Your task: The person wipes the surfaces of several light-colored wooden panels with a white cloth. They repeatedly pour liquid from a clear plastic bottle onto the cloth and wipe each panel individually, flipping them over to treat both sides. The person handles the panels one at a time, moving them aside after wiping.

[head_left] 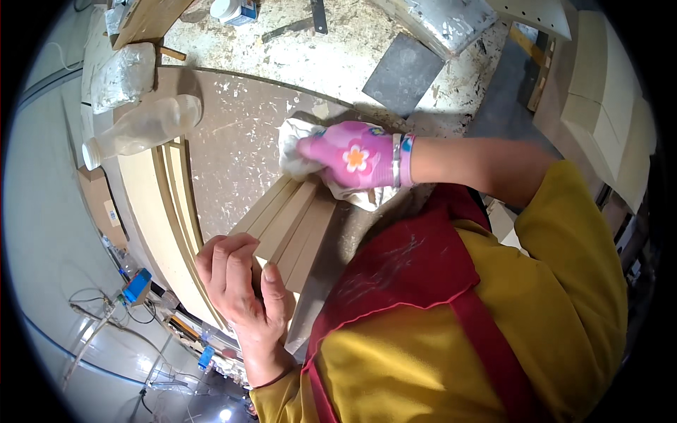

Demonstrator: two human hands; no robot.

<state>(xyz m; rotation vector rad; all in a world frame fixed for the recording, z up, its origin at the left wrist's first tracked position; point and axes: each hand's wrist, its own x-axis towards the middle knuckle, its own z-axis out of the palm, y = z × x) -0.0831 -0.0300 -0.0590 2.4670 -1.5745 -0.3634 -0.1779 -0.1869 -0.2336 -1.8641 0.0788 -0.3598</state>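
A bundle of pale wooden strips [295,220] lies side by side in front of me, slanting away from my body. My left hand [243,299] is bare and grips the near end, fingers along one side and thumb on the other. In a pink flowered glove, my right hand [361,156] clutches a crumpled white cloth [296,149]. It presses the cloth at the far end of the strips and covers that end. Part of the cloth also hangs out below the glove.
Longer pale boards [162,211] lie left of the bundle on the brown work surface [236,134]. A translucent plastic bottle [151,127] rests on its side near them. Farther off are a plastic-wrapped packet [123,76], a white-lidded jar [233,10] and a dark square plate [403,74].
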